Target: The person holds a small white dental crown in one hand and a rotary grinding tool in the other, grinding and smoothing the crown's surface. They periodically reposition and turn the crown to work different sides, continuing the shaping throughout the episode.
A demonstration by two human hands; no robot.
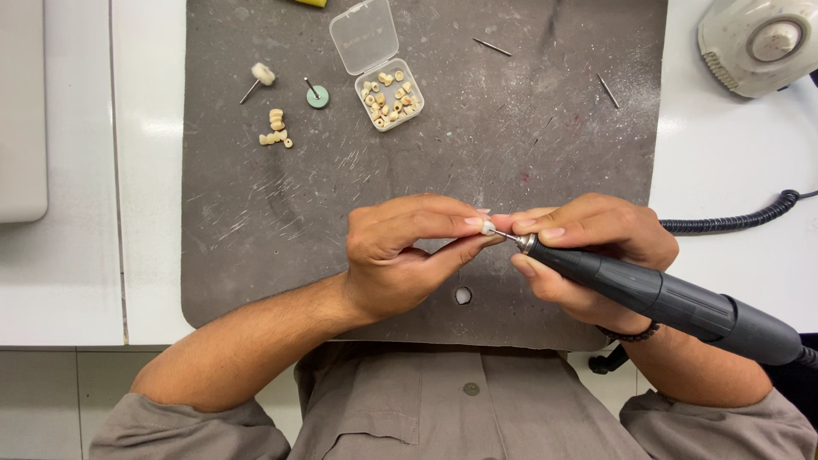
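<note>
1. Surface (60, 281), white, at far left, with a pale flat tray-like thing (21, 111) near its left edge; well apart from all work.
2. Grey mat (256, 221), scratched and dusty, covering the middle. At its upper left: a felt-tip bur (258, 78), a small group of loose tooth-coloured crowns (275, 128), a green polishing disc (317, 95), then an open clear box (388, 94) holding more crowns.
3. Left hand (400, 255), above the mat's lower middle, pinching a tiny white crown (487, 227) between thumb and index finger. Probably very light, hard, smooth, brittle at thin edges; easy to slip or chip. Best held by its sides, fingertips only, as now.
4. Right hand (588, 247), closed around the black handpiece (665, 298) near its nose, pen-like; its thin bur tip touching the crown. Stiff body, likely moderate weight, pulled a little by its cord.
5. Two loose thin burs (492, 47) (608, 91) on the mat's upper right.
6. Coiled black cable (733, 221) running off right; pale machine housing (758, 43) in the upper right corner.
7. Open room: bare mat above both hands; near mat edge close under the wrists, so little margin toward the body.
</note>
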